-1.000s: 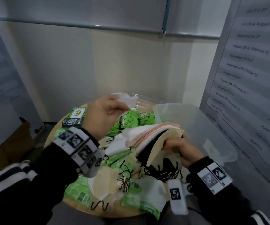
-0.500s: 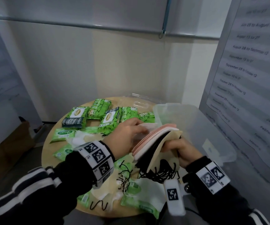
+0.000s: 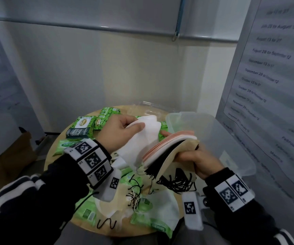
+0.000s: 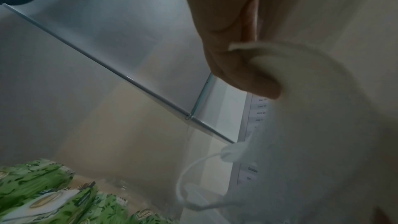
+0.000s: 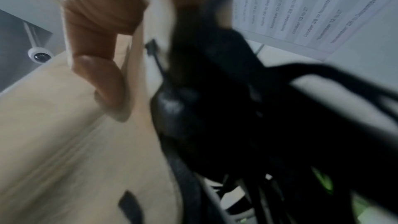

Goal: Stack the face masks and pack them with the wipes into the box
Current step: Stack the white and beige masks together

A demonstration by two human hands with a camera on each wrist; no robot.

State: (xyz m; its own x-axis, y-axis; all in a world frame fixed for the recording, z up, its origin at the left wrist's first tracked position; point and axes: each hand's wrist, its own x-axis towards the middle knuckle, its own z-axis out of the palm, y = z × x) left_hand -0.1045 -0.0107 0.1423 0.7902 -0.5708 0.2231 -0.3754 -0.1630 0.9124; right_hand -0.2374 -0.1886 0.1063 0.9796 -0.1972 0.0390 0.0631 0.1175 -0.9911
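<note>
My left hand [image 3: 123, 131] pinches a white face mask [image 3: 142, 140] between thumb and fingers, held above the round table just left of the stack. In the left wrist view the thumb [image 4: 243, 67] presses on that white mask [image 4: 312, 125], whose ear loop [image 4: 193, 176] dangles. My right hand [image 3: 195, 160] grips a fanned stack of masks [image 3: 171, 147], pink, white, black and beige, with black ear loops [image 3: 176, 183] hanging below. The right wrist view is blurred: fingers [image 5: 96, 48] on beige mask [image 5: 64, 142] and black loops [image 5: 237, 108]. Green wipes packs [image 3: 82, 128] lie on the table.
A clear plastic box [image 3: 209, 135] stands open at the table's right edge, its clear lid [image 3: 151, 108] behind. More masks [image 3: 162, 206] and wipes packs [image 3: 87, 211] are scattered on the near side of the wooden table [image 3: 57, 147]. A panel with printed dates [image 3: 266, 76] rises on the right.
My left hand went from the stack to the table's left middle and came back up holding another white mask beside the stack. The right hand kept the stack almost still.
</note>
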